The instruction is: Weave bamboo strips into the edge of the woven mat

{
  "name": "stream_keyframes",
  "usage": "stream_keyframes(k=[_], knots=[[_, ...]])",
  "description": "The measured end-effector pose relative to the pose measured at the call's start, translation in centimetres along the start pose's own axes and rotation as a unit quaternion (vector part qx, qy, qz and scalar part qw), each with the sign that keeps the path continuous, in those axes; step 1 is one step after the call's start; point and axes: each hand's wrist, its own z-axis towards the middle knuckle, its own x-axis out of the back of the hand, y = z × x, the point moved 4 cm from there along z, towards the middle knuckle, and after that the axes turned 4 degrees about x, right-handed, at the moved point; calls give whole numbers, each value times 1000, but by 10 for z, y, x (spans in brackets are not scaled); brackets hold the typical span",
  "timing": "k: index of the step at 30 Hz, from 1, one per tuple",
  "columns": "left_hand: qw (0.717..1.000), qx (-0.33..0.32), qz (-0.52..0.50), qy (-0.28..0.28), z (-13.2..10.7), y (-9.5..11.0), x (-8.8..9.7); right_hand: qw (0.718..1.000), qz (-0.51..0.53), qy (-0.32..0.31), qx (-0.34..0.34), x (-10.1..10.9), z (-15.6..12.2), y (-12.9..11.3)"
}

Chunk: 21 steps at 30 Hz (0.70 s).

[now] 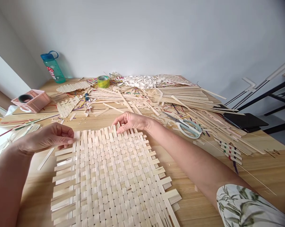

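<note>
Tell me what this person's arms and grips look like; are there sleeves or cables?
The left grip and right grip are human hands without gloves or bracelets. A white sleeve with green leaf print appears on the right arm; the left arm shows no sleeve. No cables are visible.

I'm facing a plain, pale far wall (142,34), with brighter light coming in at the left. The wood-grained table (270,170) reaches close to it; over on the right, a black metal frame (274,90) stands near slanting pale poles (279,69).
</note>
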Motion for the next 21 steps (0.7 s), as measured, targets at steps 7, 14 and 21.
stream_keyframes(k=[7,14,21], knots=[[999,-22,5,-34,-2,-2,1,1000,-22,4,-5,5,0,5],[998,-23,-21,-47,0,5,-6,1000,8,2,-17,3,-1,2],[999,-13,-27,-41,7,2,-9,999,23,10,-23,4,-3,-1]])
